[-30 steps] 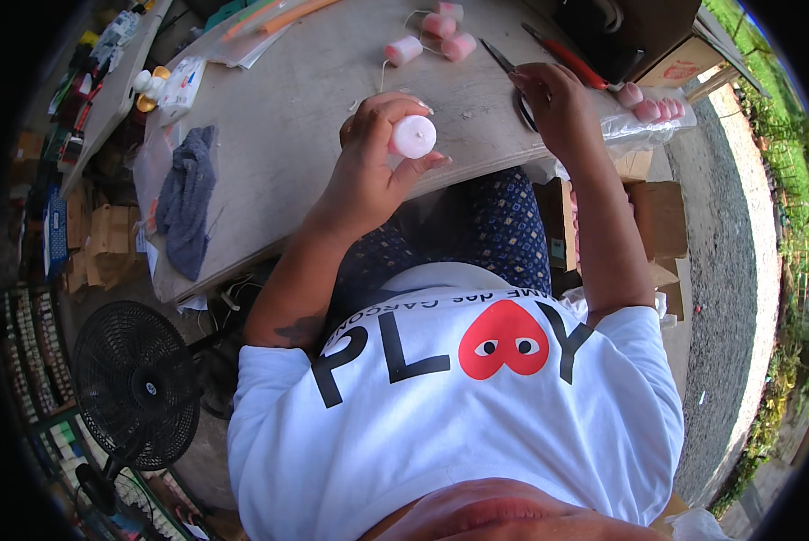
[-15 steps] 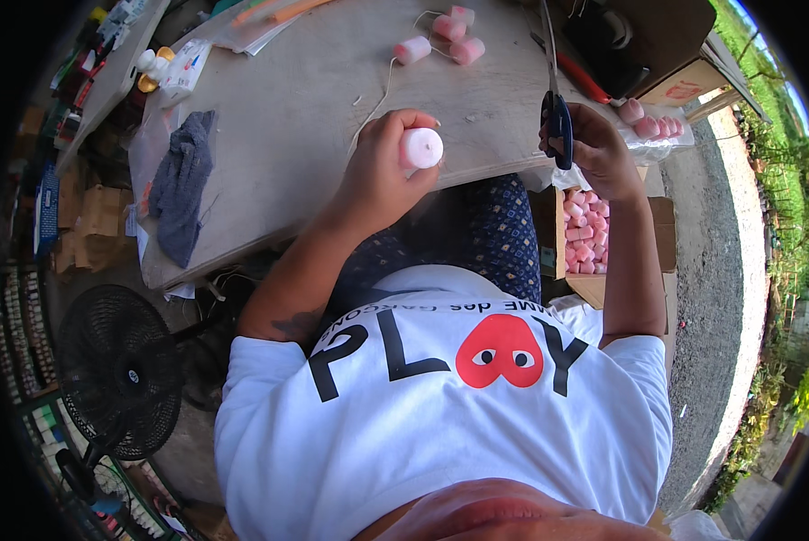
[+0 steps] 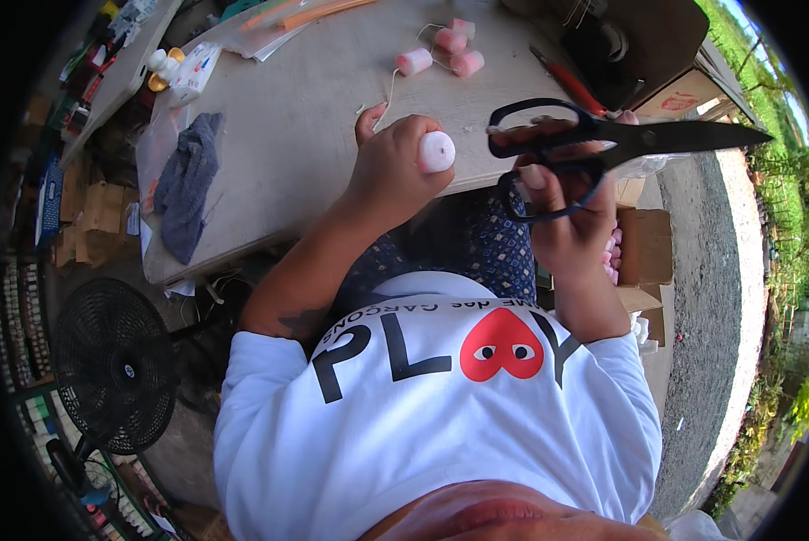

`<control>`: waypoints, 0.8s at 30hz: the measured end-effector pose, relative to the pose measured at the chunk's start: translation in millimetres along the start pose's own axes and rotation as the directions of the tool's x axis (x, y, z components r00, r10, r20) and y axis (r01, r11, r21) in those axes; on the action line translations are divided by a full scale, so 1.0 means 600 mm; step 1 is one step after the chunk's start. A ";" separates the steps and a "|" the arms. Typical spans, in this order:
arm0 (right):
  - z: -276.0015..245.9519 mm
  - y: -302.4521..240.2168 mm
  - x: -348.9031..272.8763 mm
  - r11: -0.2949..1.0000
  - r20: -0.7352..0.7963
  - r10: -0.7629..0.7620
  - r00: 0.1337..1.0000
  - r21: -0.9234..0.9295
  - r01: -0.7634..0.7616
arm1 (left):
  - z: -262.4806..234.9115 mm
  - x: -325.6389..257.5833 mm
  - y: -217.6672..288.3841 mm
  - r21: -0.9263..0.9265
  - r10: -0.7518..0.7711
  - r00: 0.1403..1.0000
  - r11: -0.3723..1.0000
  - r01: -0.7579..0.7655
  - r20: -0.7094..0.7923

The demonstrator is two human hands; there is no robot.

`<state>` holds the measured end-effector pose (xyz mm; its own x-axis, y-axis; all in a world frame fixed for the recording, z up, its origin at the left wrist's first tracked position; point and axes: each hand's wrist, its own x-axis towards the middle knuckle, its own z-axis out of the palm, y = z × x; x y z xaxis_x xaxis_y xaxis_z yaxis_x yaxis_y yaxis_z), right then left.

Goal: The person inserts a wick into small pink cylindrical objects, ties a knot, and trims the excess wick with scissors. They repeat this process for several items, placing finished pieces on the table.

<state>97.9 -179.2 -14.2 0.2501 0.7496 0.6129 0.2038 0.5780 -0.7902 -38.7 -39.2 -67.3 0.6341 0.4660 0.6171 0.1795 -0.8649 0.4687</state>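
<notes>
My left hand [image 3: 392,167] is closed around a pale pink foam cylinder [image 3: 437,152], whose round end with a small centre hole faces up. A thin white string [image 3: 388,95] runs from near this hand to several pink-and-white cylinders [image 3: 414,61] strung together farther back on the table. In my right hand [image 3: 566,212] are scissors [image 3: 603,149] with dark handles, the fingers at the loops. Their dark blades point to the right and look closed together. The scissors are apart from the cylinder and string.
The grey table [image 3: 287,153] holds a dark cloth [image 3: 188,185] at its left end. At the back right lie a red-handled tool [image 3: 571,83] and an open cardboard box [image 3: 666,54]. Below stands a carton [image 3: 646,248] with pink cylinders, partly hidden by my right arm. A black fan [image 3: 116,365] stands left.
The scissors have turned from pointing away to pointing right, and my right hand has come nearer and leftward. My left hand has shifted slightly right, still holding the cylinder.
</notes>
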 end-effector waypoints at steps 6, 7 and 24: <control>0.010 0.006 -0.004 0.973 0.170 0.034 0.985 -0.231 0.006 | -0.002 0.012 0.001 -0.020 0.016 1.000 1.000 -0.016 -0.012; 0.015 -0.015 0.000 1.000 0.045 -0.027 0.999 -0.007 0.028 | 0.000 0.005 0.000 -0.014 0.022 1.000 1.000 -0.022 -0.018; -0.027 0.031 -0.021 0.769 0.242 0.355 0.903 0.473 -0.429 | -0.050 0.033 -0.053 -0.954 -0.497 0.862 0.198 0.225 0.100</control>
<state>114.0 -183.5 -36.5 0.0693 0.9601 0.2708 -0.3986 0.2755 -0.8747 -54.6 3.4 -50.9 0.5321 0.8132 0.2356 -0.5395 0.1112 0.8346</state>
